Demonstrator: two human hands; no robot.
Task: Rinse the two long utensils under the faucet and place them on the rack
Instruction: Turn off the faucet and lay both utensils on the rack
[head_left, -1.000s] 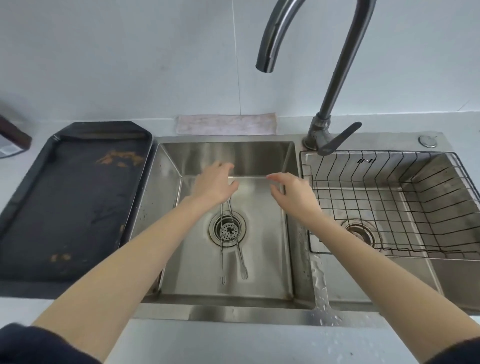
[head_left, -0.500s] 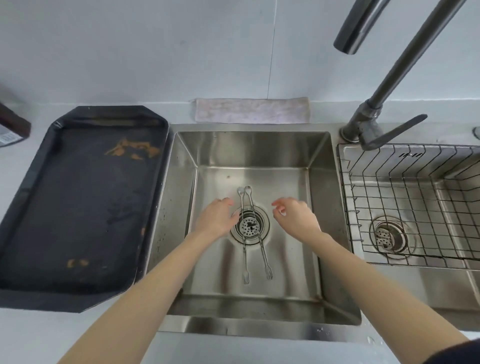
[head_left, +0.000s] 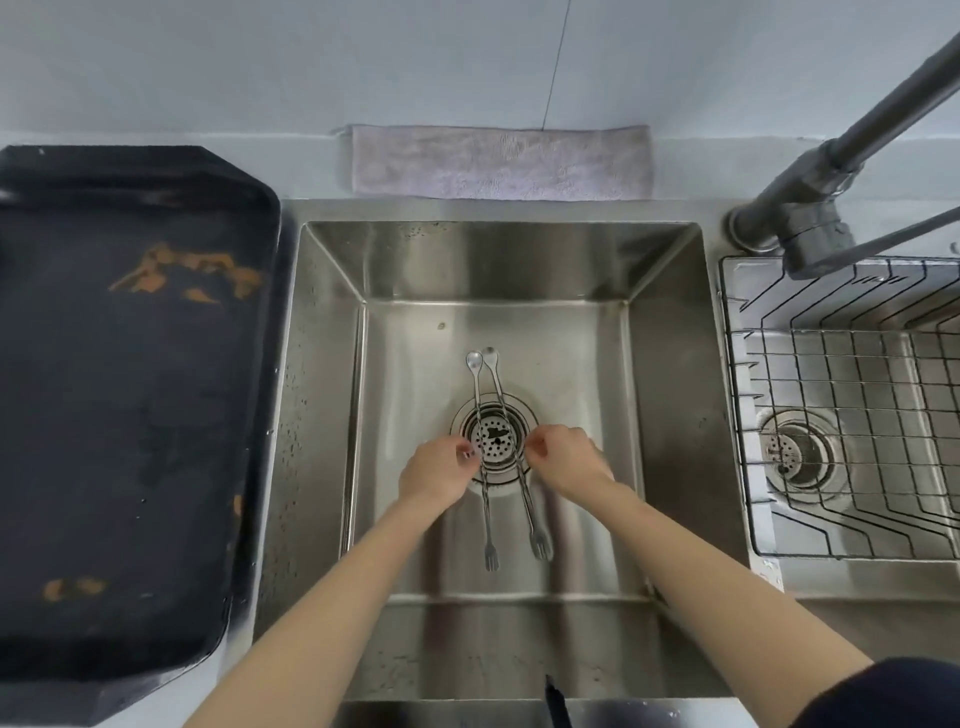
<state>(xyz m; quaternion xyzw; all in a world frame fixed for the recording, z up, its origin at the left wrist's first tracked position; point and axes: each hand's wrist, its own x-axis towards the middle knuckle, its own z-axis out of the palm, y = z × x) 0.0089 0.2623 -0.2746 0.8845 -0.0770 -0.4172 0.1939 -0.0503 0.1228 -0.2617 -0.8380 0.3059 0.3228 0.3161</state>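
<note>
Left hand (head_left: 434, 475) and right hand (head_left: 566, 460), fingertips pinching one long utensil (head_left: 485, 462) each, low over the sink (head_left: 665, 364) drain (head_left: 495, 438).

Pale blue-grey wall (head_left: 260, 62), light countertop (head_left: 727, 171), folded cloth (head_left: 501, 162), black tray (head_left: 130, 405) left

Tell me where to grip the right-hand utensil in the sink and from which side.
Pinch the right utensil at mid-shaft, from above: it lies flat across the drain strainer, which probably leaves finger room beneath. The right hand is already there.
</note>
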